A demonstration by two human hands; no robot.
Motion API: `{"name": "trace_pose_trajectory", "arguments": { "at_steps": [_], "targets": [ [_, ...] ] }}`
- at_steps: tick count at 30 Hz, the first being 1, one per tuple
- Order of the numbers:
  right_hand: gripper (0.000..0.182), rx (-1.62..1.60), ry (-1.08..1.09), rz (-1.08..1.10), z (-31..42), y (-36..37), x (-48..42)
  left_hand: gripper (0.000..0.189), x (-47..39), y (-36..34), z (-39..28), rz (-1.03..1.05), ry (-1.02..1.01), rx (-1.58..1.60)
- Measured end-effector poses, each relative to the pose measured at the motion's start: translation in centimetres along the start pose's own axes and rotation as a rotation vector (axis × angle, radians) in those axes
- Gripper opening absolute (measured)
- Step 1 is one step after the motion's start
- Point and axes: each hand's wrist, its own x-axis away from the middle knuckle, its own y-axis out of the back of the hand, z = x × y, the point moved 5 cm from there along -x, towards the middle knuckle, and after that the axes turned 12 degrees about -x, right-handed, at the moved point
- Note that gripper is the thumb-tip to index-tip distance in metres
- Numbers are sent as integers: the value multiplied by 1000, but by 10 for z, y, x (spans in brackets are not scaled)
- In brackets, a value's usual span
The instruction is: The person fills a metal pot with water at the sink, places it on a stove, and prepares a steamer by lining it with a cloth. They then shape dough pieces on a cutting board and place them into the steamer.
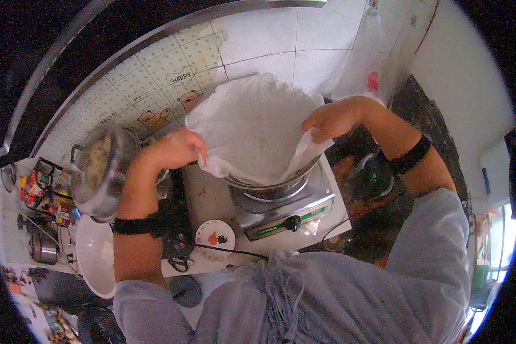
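A thin white cloth (pixel 258 124) is spread over a round metal pot or steamer (pixel 279 184), its edges standing up above the rim. The left edge of the cloth is pinched between the thumb and fingers of my left hand (pixel 176 148). On the other side, my right hand (pixel 337 118) grips the right edge, where the cloth folds over. Beneath the vessel stands a silver single-burner stove (pixel 284 210) with a black knob (pixel 292 223) on its front. What lies under the cloth is hidden.
Left of my left arm are a lidded metal pot (pixel 101 167) and a white basin (pixel 94 258). A small patterned plate (pixel 215 236) lies on the counter, a black cable (pixel 236 250) crossing it. Right of the stove sits a dark glass-like vessel (pixel 374 176). The tiled wall (pixel 258 34) rises behind.
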Motion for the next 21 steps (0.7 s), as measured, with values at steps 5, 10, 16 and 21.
{"name": "trace_pose_trajectory", "arguments": {
  "at_steps": [5, 10, 16, 21],
  "targets": [
    [34, -27, 197, -51, 8, 2, 33, 16, 45, 2, -19, -146, 44, -1],
    [23, -51, 276, -183, 7, -15, 65, 16, 67, -18, -14, -436, 78, -204],
    [20, -223, 97, -401, -14, 11, 84, 18, 77, 3, -9, -885, 196, -129],
    [24, -73, -20, -294, -25, -8, 85, 32, 76, 11, -26, -706, 213, -444]
  ]
}}
